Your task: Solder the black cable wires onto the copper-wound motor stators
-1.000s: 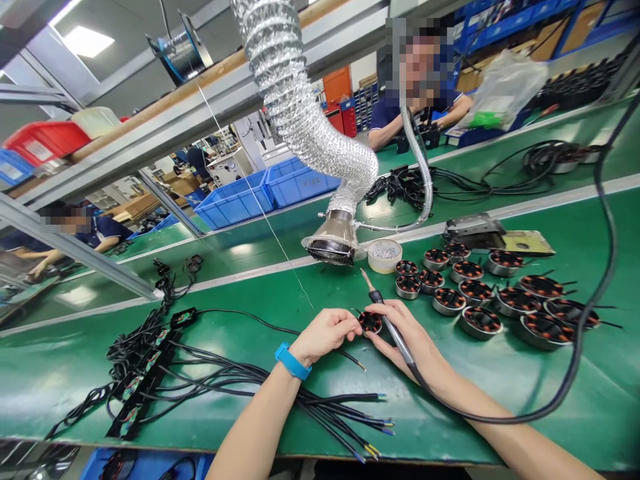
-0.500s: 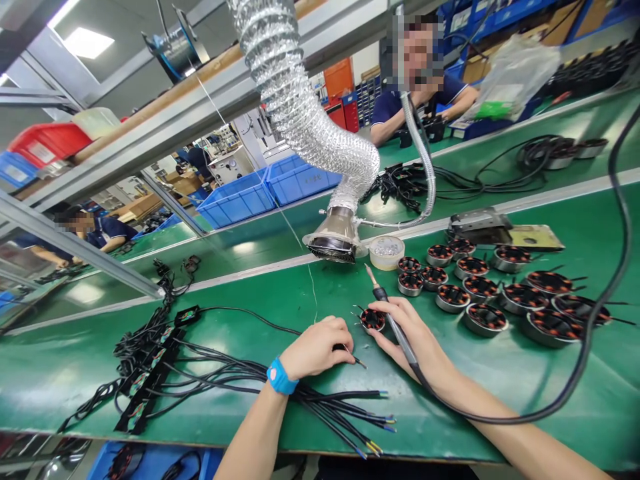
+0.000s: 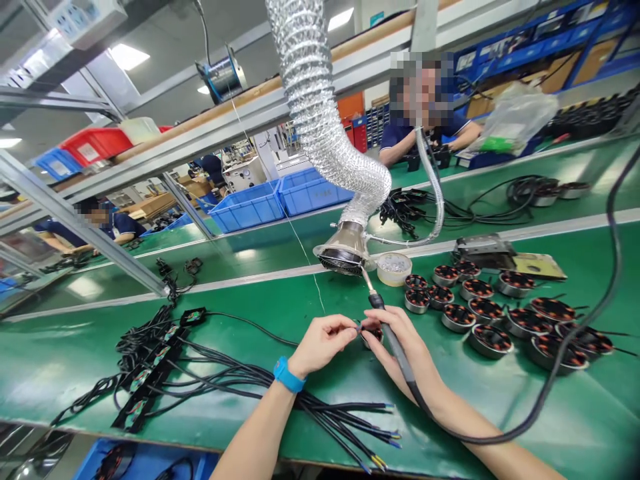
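My left hand [image 3: 325, 343], with a blue band on its wrist, is closed with its fingertips pinched around a thin wire end. A black cable [image 3: 260, 325] runs in behind that hand from a small circuit board [image 3: 193, 316]. My right hand [image 3: 413, 350] grips a soldering iron [image 3: 395, 347], tip pointing up and away. Its thumb and forefinger reach to the same wire end, beside a small motor stator [image 3: 373, 340] with copper windings, partly hidden by the fingers. A thin solder strand [image 3: 319, 290] hangs just beyond my left hand.
A fume hood [image 3: 345, 250] on a silver duct hangs ahead, next to a round tub [image 3: 394, 268]. Several motor stators [image 3: 490, 341] stand at right. Cables with stripped ends [image 3: 350, 417] lie in front, below my left hand. A co-worker [image 3: 425, 127] sits across the bench.
My left hand has moved right, bringing the wire end up to the stator and my right fingertips. The right forefinger and thumb have closed in. The camera view has tilted up slightly.
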{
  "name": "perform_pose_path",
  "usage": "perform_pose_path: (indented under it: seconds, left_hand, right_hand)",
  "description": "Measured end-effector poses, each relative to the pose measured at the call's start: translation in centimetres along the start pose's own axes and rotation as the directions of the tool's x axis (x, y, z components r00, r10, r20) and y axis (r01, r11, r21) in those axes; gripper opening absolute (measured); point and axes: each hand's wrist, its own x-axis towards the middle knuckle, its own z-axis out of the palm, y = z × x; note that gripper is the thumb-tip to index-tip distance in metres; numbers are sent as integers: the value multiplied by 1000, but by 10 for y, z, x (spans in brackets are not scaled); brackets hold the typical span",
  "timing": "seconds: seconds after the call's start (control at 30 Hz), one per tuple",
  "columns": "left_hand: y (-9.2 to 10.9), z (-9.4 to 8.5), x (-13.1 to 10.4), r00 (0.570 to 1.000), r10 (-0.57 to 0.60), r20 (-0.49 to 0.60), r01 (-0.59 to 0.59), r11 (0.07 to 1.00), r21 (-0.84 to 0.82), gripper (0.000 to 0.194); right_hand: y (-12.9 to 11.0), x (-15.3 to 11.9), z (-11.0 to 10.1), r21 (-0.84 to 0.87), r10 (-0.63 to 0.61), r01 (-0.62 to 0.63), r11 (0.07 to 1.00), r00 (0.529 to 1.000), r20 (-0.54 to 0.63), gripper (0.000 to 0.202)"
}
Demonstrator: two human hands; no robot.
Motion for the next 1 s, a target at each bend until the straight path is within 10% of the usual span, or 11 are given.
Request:
perform_pose_path:
  seconds: [1.0]
  left_hand:
    - [-3, 29, -4, 923, 20, -385, -44, 998, -53, 28]
  right_hand:
    - [-16, -9, 33, 144, 126, -97, 985, 969, -212, 7]
